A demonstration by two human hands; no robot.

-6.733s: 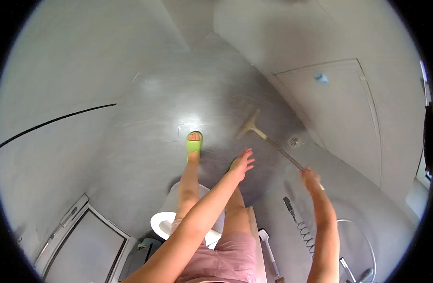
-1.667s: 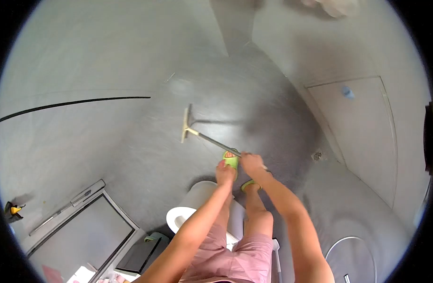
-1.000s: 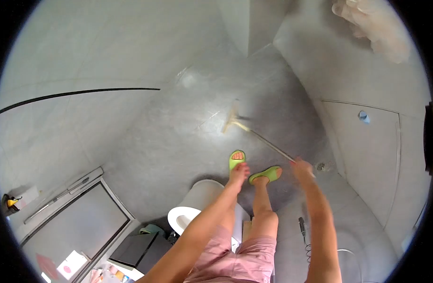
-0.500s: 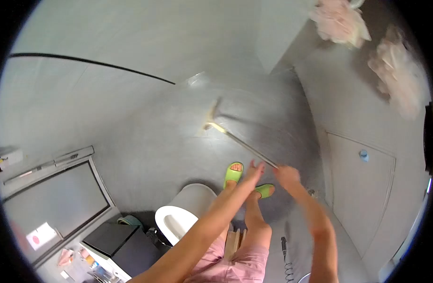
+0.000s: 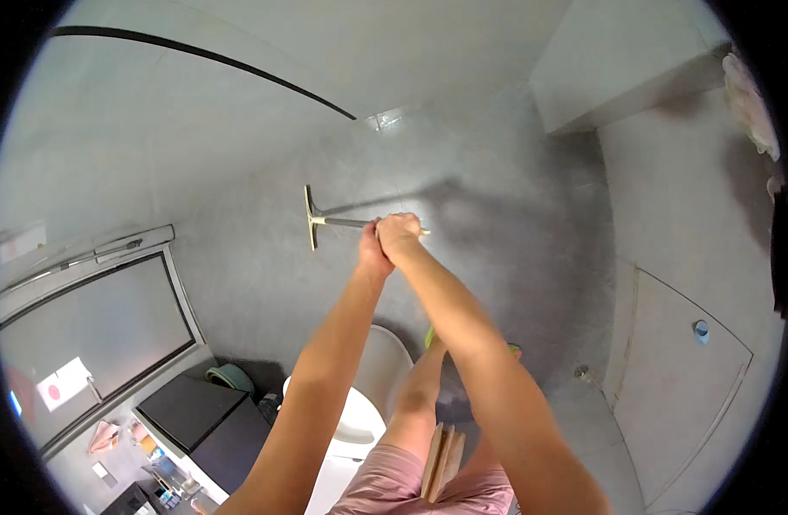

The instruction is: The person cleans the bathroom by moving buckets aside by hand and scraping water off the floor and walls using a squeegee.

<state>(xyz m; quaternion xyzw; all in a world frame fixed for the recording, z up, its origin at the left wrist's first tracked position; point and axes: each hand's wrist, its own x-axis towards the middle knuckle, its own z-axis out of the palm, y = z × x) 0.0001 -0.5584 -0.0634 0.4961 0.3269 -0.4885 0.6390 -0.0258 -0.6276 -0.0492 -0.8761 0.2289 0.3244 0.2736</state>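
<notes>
A floor squeegee (image 5: 310,219) with a pale, narrow blade stands on the grey floor ahead and left of my feet. Its pole runs right from the blade into my hands. My left hand (image 5: 373,249) is closed on the pole, nearer the blade. Just beyond it, my right hand (image 5: 400,235) wraps around the upper part, and a pale end tip shows past the fingers. The two hands are close together, and my arms hide part of the green slippers on my feet.
A white toilet (image 5: 358,421) stands close by my left leg, next to a dark cabinet (image 5: 192,416). A floor drain (image 5: 585,374) lies to the right, near a wall panel (image 5: 681,378) with a blue round piece (image 5: 701,331). Pale puffs (image 5: 748,103) hang at the upper right.
The squeegee's blade has moved left and its pole now lies nearly level across the view. Both hands have moved forward and left and come together on it. The view has shifted too.
</notes>
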